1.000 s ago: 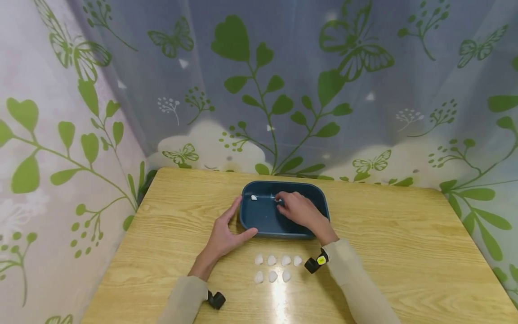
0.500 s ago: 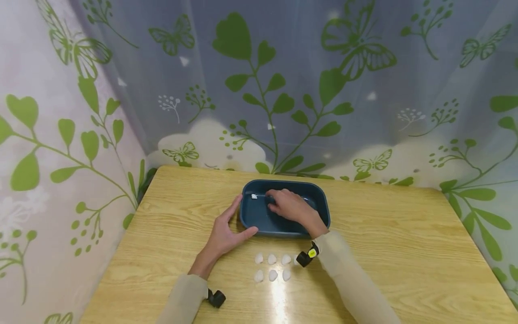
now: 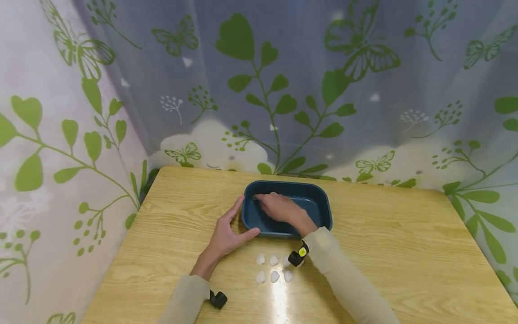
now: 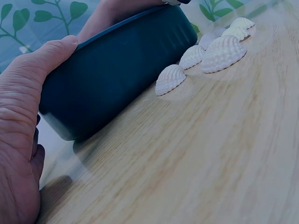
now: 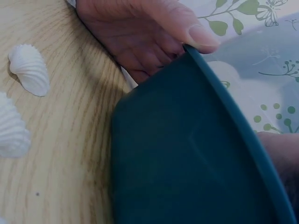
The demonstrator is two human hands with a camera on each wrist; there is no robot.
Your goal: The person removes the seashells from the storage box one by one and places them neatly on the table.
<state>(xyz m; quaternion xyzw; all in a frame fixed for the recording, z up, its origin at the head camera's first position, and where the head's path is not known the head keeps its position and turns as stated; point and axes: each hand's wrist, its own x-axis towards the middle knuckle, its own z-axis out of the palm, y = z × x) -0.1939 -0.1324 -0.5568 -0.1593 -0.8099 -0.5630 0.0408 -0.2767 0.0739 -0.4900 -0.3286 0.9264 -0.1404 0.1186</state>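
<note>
The dark blue rectangular basin (image 3: 269, 231) rests on the wooden table. My left hand (image 3: 224, 234) spans its left end, thumb on the rim at the near corner and fingers extended along the side; the left wrist view shows the thumb (image 4: 56, 51) on the rim. Inside the basin, my right hand (image 3: 279, 208) reaches to the left end with bent fingers, its fingertips right where a small white seashell (image 3: 255, 197) lies mostly covered. I cannot tell whether they grip it. In the right wrist view the basin wall hides most of this hand.
Several white ribbed seashells (image 3: 274, 276) lie in two rows on the table in front of the basin, some partly under the right wrist camera (image 3: 295, 258). A patterned curtain (image 3: 283, 90) hangs behind the table's far edge.
My right hand has moved left inside the basin, from its middle to the seashell at the left end, which it now mostly covers. The left hand has kept its place on the basin.
</note>
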